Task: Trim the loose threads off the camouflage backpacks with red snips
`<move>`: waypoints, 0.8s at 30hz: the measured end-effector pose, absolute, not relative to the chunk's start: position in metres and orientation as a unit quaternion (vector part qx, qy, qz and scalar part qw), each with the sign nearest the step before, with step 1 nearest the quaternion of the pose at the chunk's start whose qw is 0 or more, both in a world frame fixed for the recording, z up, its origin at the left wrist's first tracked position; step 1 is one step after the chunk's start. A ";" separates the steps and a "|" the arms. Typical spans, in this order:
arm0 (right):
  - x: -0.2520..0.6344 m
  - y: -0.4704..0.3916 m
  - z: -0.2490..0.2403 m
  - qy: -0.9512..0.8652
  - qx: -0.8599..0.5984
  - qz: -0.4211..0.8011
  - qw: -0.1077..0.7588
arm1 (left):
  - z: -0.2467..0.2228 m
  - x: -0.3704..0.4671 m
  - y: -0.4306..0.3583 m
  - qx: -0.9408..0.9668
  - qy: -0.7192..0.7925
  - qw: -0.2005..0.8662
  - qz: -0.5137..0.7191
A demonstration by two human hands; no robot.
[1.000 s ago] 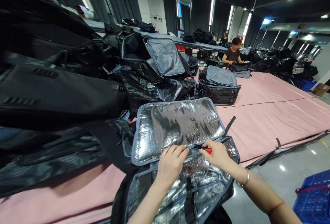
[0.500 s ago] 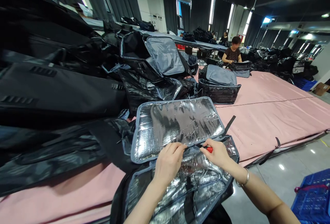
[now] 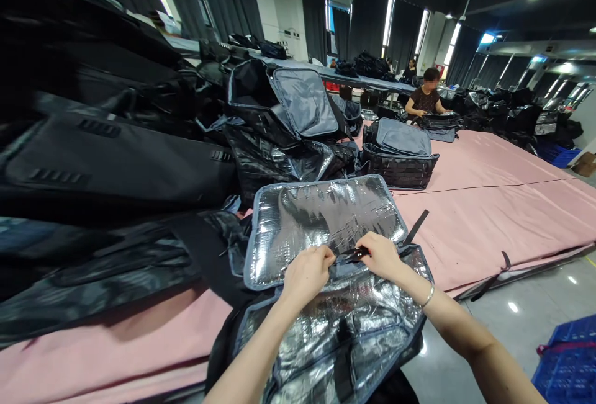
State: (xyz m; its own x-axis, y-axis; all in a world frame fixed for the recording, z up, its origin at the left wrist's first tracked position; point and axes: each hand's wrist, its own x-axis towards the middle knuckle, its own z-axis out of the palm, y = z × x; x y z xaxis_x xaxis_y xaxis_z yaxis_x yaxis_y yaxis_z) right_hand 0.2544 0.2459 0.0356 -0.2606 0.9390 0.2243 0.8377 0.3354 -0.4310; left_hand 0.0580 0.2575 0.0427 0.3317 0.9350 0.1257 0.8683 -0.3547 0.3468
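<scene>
Poking leftward from the right hand (image 3: 379, 255) clenching them, dark snips (image 3: 356, 254) overlie the bag (image 3: 342, 305).

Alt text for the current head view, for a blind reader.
Two bare hands, left and right, work at the hinge edge of an open silver-lined bag; the right holds a small dark tool. Black bags and a pink-covered table surround them.

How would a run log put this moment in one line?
left hand: fingers pinched near lid edge | right hand: holding small dark tool | bag: open, silver lining showing
</scene>
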 end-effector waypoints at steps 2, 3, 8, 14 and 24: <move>0.253 0.254 0.034 -0.786 -0.569 0.125 0.207 | 0.045 0.057 0.261 0.804 0.564 0.132 0.134; 0.253 0.257 0.034 -0.786 -0.568 0.132 0.205 | 0.045 0.057 0.262 0.803 0.565 0.143 0.126; 0.256 0.262 0.031 -0.786 -0.561 0.153 0.207 | 0.047 0.056 0.265 0.798 0.564 0.186 0.102; 0.246 0.256 0.031 -0.802 -0.518 0.168 0.246 | 0.048 0.053 0.271 0.796 0.558 0.214 0.094; 0.220 0.269 0.017 -0.758 -0.524 0.206 0.328 | 0.051 0.047 0.278 0.792 0.548 0.250 0.094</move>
State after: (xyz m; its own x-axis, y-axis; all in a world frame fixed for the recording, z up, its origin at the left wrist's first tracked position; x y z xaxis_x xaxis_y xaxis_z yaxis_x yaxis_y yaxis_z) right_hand 0.2198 0.2693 0.0172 -0.2343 0.9304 0.2817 0.6601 0.3650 -0.6565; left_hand 0.0469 0.2783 0.0511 0.3813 0.9159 -0.1251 0.8216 -0.2738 0.5000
